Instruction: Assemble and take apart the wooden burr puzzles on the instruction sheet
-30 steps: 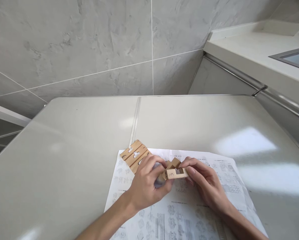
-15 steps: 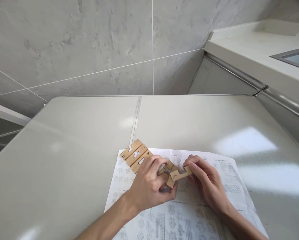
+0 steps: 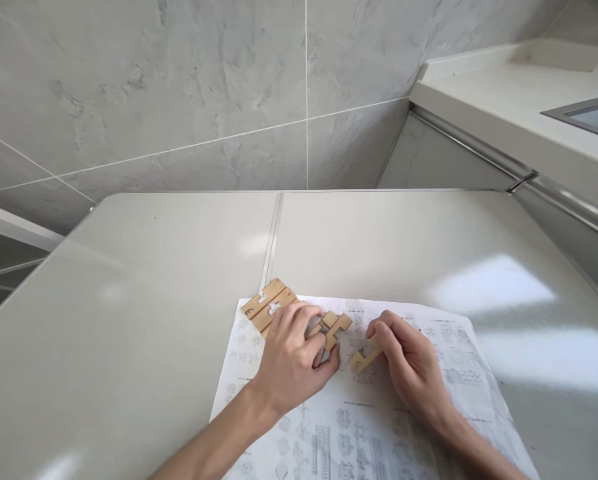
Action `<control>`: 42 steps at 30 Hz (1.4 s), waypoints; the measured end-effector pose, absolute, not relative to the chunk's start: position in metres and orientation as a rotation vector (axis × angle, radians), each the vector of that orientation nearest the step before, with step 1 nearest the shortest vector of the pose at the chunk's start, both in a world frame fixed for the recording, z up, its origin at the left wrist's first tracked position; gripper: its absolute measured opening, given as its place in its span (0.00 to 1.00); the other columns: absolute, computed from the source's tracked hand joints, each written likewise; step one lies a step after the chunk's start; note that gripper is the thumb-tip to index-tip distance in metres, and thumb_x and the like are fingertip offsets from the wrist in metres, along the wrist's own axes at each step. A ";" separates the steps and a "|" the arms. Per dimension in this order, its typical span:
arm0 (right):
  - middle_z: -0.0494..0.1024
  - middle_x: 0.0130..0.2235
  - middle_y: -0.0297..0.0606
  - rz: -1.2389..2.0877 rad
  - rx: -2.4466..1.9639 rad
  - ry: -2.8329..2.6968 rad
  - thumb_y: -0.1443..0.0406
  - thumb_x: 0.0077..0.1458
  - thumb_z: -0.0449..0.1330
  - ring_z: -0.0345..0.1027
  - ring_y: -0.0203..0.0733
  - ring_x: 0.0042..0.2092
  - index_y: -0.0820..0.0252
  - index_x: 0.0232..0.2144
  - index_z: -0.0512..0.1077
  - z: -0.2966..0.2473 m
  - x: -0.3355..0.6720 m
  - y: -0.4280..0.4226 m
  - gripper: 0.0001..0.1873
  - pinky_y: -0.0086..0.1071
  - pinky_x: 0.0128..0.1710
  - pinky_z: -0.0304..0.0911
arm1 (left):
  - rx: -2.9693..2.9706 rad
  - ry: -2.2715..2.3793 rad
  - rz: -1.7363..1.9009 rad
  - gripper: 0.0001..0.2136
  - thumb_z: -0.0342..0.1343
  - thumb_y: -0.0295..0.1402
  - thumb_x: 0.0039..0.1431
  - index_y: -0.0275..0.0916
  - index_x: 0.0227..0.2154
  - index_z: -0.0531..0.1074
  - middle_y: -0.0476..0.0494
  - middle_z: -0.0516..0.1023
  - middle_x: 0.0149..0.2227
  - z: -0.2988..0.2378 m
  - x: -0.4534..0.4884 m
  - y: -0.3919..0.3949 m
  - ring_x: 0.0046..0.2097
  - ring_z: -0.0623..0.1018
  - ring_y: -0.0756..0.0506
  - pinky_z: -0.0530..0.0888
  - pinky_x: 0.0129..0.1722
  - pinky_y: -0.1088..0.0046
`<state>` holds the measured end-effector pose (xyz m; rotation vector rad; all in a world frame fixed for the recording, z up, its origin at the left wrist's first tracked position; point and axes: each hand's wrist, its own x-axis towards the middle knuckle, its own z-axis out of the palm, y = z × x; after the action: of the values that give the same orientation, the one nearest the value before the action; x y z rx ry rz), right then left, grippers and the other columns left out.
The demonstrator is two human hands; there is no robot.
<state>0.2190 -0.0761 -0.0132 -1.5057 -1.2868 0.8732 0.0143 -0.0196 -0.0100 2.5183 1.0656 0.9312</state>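
Note:
My left hand [image 3: 293, 357] is curled over a small cluster of notched wooden puzzle pieces [image 3: 333, 327] lying on a printed instruction sheet [image 3: 373, 413]. My right hand [image 3: 413, 363] pinches a single notched wooden bar [image 3: 363, 359], whose free end rests low on the sheet. Two or three more flat wooden pieces [image 3: 267, 301] lie side by side at the sheet's far left corner, just beyond my left fingers.
The sheet lies on a pale grey table [image 3: 143, 300] with a seam [image 3: 271, 240] running down its middle. A tiled wall stands behind it. To the right is a higher counter [image 3: 509, 107] with an inset sink edge [image 3: 589, 113].
The bar in my right hand has come away from the cluster and dropped to the sheet. My left hand lowered the remaining cluster onto the paper.

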 end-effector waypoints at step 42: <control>0.82 0.51 0.40 0.729 -1.431 -1.625 0.65 0.75 0.55 0.79 0.42 0.40 0.50 0.53 0.75 -0.020 0.215 -0.072 0.11 0.33 0.37 0.74 | 2.524 0.788 0.792 0.23 0.69 0.34 0.60 0.38 0.55 0.69 0.33 0.78 0.58 -0.004 0.014 -0.019 0.59 0.78 0.33 0.79 0.57 0.53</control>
<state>0.2145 -0.0724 -0.0202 -1.4305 -1.6251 0.7287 0.0144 -0.0188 -0.0040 2.5239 0.7885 0.7920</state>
